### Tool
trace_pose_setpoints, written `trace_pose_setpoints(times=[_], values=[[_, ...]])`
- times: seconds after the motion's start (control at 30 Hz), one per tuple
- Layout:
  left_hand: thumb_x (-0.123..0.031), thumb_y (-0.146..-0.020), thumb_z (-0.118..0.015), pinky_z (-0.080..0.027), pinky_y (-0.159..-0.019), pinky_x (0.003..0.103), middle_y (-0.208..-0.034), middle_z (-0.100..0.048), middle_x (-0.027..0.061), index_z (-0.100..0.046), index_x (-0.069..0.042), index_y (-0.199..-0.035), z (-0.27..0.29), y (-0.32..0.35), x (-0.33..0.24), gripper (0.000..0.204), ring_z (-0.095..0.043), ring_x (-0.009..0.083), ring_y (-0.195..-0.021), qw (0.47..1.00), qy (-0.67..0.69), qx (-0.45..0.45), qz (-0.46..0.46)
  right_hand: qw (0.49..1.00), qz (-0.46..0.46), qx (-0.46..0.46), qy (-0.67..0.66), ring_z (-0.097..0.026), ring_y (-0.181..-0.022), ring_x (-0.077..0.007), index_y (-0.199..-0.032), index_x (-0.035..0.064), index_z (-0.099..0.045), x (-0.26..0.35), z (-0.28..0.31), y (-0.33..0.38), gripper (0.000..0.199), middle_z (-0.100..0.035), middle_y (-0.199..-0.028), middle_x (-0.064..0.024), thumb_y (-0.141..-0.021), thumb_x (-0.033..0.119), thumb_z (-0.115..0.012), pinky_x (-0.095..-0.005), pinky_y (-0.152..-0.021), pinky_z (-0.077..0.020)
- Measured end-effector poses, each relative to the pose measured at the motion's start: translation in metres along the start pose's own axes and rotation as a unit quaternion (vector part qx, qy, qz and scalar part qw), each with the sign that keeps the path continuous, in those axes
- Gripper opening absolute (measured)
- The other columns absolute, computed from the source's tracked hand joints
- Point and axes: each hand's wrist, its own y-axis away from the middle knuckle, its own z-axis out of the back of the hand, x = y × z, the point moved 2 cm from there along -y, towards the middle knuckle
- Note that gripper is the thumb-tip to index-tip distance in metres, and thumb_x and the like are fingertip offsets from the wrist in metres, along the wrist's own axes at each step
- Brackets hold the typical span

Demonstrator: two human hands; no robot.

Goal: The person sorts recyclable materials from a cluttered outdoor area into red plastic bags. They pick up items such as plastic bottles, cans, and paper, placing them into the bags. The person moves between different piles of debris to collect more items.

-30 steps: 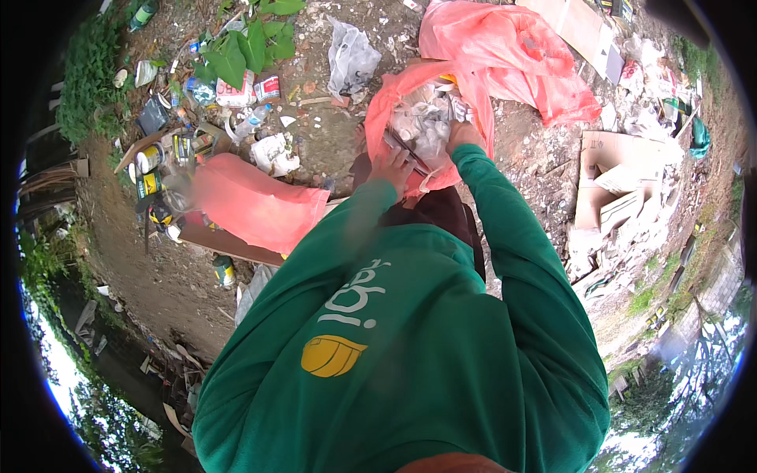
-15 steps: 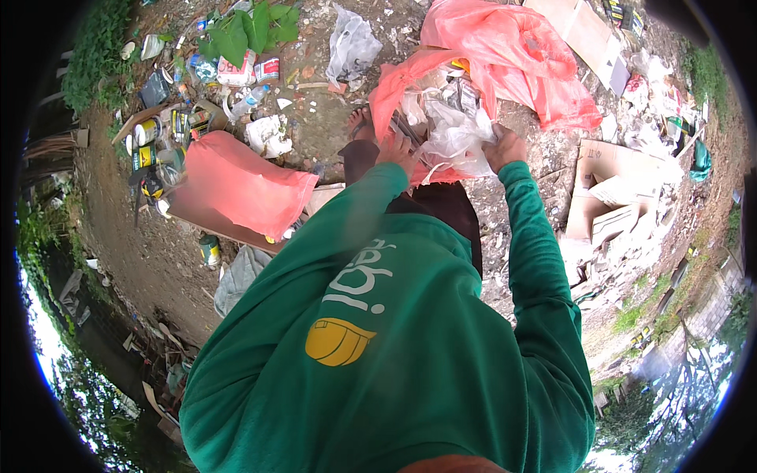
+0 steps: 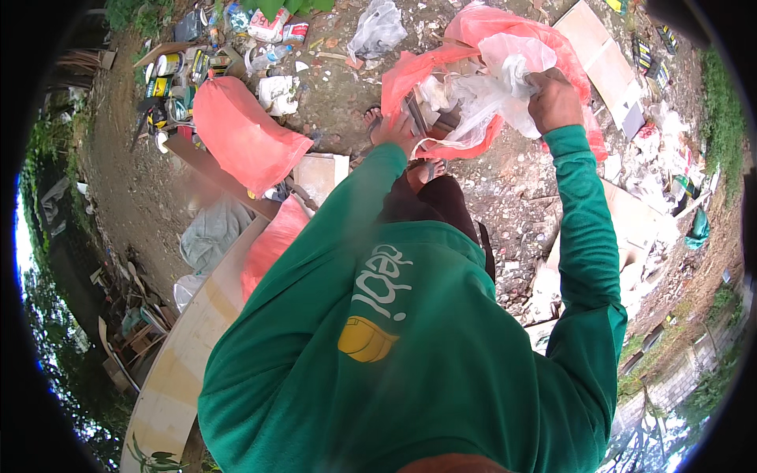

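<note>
A red woven sack (image 3: 569, 46) gapes at the top centre, with white and clear plastic scraps and some flat dark pieces in its mouth. At the sack's left rim, my left hand (image 3: 396, 134) is closed on the edge, its fingers partly hidden. My right hand (image 3: 555, 101) is raised over the right side of the opening and grips a bunched, translucent plastic bag (image 3: 509, 65). That bag stretches from the fist down across the opening. My sandalled feet are just below and left of the sack.
A filled red sack (image 3: 246, 134) lies at left beside cans and bottles. Clear plastic (image 3: 377, 30) lies near the top. Flattened cardboard (image 3: 597, 43) and white rubbish (image 3: 662, 150) spread at right. A long pale board (image 3: 177, 378) runs along the lower left.
My right hand has moved right and up, pulling the translucent bag across the sack's mouth. My left hand stays at the left rim. The whole view has shifted.
</note>
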Motion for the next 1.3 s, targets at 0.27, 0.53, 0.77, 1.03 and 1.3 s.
trace_pose_setpoints(times=[0.27,0.53,0.77,1.03,1.3], values=[[-0.040,-0.098,-0.038,0.000,-0.113,0.067,-0.155,-0.030,0.0073,-0.062,-0.033,-0.122,0.014,0.020,-0.005,0.034,-0.022,0.0253,-0.146,0.996,0.086,-0.006,0.034,0.998,-0.012,-0.047,-0.033,-0.066,-0.084,-0.0323,-0.094,0.0080,-0.072,-0.029,-0.004,0.030,0.027,-0.066,-0.093,-0.0138,-0.072,-0.002,-0.060,-0.0391,-0.076,-0.0540],[-0.050,-0.073,-0.071,-0.001,-0.111,0.071,-0.159,-0.018,0.0101,-0.050,-0.024,-0.136,0.064,0.017,0.010,0.071,-0.017,0.0225,-0.147,0.989,0.131,0.056,0.033,0.997,0.038,-0.038,0.061,-0.067,-0.082,-0.0296,-0.094,0.0067,-0.070,-0.031,0.067,0.007,0.024,-0.067,-0.095,-0.0107,-0.074,-0.003,-0.062,-0.0373,-0.072,-0.0540],[-0.028,-0.097,-0.042,-0.005,-0.107,0.076,-0.160,-0.017,0.0071,-0.051,-0.024,-0.136,0.009,0.007,0.015,0.041,-0.019,0.0236,-0.147,0.997,0.036,0.052,0.051,0.991,0.035,-0.077,0.105,-0.068,-0.088,-0.0267,-0.098,0.0064,-0.068,-0.077,0.191,-0.048,0.015,-0.068,-0.097,-0.0105,-0.083,0.008,-0.068,-0.0323,-0.078,-0.0525],[-0.043,-0.078,-0.064,-0.008,-0.106,0.074,-0.161,-0.011,0.0127,-0.041,-0.019,-0.143,0.010,0.004,0.026,0.073,-0.027,0.0217,-0.145,0.990,0.115,0.073,0.039,0.992,-0.051,-0.105,-0.038,-0.064,-0.077,-0.0233,-0.091,0.0045,-0.066,-0.077,0.093,0.005,0.013,-0.065,-0.085,-0.0109,-0.080,0.009,-0.071,-0.0312,-0.074,-0.0504],[-0.036,-0.084,-0.060,-0.012,-0.104,0.075,-0.161,-0.010,0.0096,-0.044,-0.027,-0.139,0.036,-0.008,0.006,0.059,-0.023,0.0197,-0.146,0.988,0.092,0.116,0.054,0.955,-0.205,-0.163,-0.140,-0.062,-0.080,-0.0130,-0.095,0.0012,-0.067,-0.122,0.077,0.056,0.018,-0.068,-0.089,-0.0057,-0.079,0.006,-0.072,-0.0276,-0.076,-0.0493]])
